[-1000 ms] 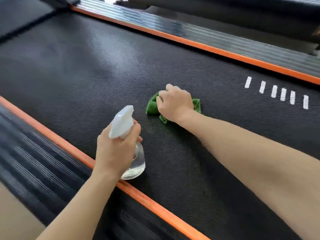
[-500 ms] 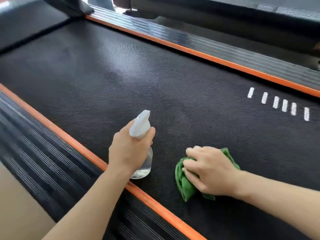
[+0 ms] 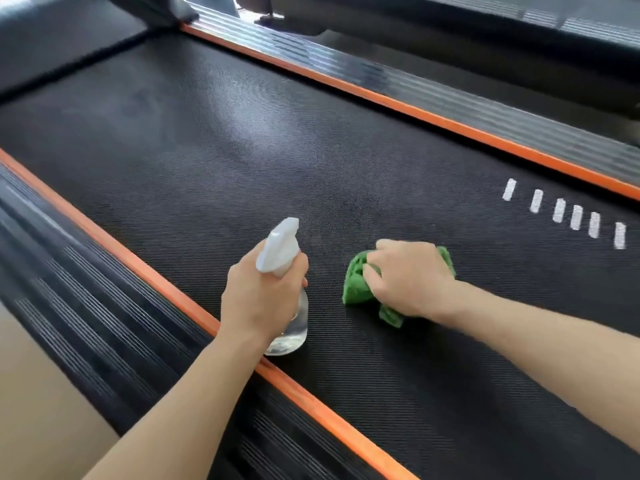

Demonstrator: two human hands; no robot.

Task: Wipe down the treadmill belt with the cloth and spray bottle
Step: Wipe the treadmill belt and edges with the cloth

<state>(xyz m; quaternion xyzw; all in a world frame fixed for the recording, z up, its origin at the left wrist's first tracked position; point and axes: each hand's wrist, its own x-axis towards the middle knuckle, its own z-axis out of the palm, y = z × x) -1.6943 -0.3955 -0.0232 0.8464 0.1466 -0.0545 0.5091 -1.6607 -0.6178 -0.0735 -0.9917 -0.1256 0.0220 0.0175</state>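
The black textured treadmill belt (image 3: 242, 161) fills the middle of the view. My left hand (image 3: 259, 299) grips a clear spray bottle (image 3: 280, 251) with a white trigger head, held upright just above the belt near its left orange edge. My right hand (image 3: 412, 278) presses a crumpled green cloth (image 3: 355, 289) flat on the belt, to the right of the bottle. Most of the cloth is hidden under my fingers and palm.
Orange strips (image 3: 166, 285) border the belt on both sides, with ribbed black side rails (image 3: 86, 306) beyond them. Several white marks (image 3: 561, 211) are printed on the belt at the right. Another machine's dark frame (image 3: 450, 15) runs along the top.
My right hand dragged the cloth from the belt's middle toward me, then back away a little. My left hand with the bottle shifted slightly right.
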